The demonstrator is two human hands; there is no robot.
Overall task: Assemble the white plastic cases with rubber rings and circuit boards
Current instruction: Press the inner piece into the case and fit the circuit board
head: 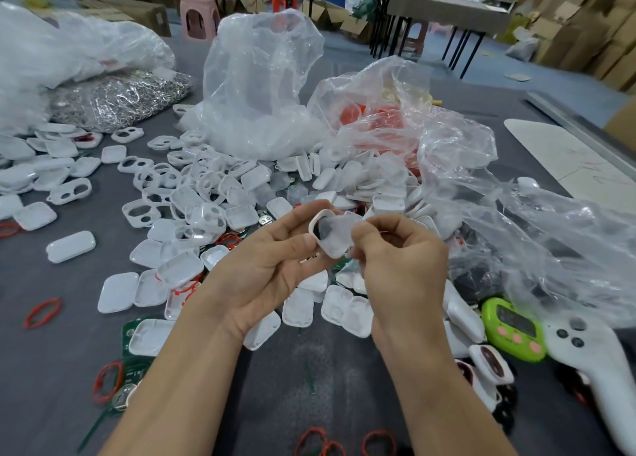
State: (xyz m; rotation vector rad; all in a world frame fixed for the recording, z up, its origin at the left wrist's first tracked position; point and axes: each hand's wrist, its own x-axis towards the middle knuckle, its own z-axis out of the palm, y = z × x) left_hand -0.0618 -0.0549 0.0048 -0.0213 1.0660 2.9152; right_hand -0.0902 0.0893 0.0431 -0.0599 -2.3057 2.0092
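Two hands meet over the middle of the counter (51, 386). Our left hand (272, 266) grips a white case (330, 239) from the left, thumb laid on its near face and fingers curled behind it. The case is tilted, and a dark round opening shows near its left end. Our right hand (402, 266) pinches the right edge of the same case with curled fingers. That spot is blurred, so we cannot tell whether something thin and clear lies between those fingertips and the case. The case is held up, apart from the counter.

Just below and beyond the hands lies a wide heap of loose cases (213, 194), some plain-faced, some with two openings, spreading left and far. Red rings (43, 314) lie scattered among them, on the near left of the counter and along its near edge. Green boards (136, 369) lie at near left, partly under a case.

Beyond the heap we see crumpled clear bags (261, 87); the one at right has red things inside. At far left lies a bag of shiny metal clips (117, 101). At near right a green timer (514, 328) lies just beside a white controller (592, 362).
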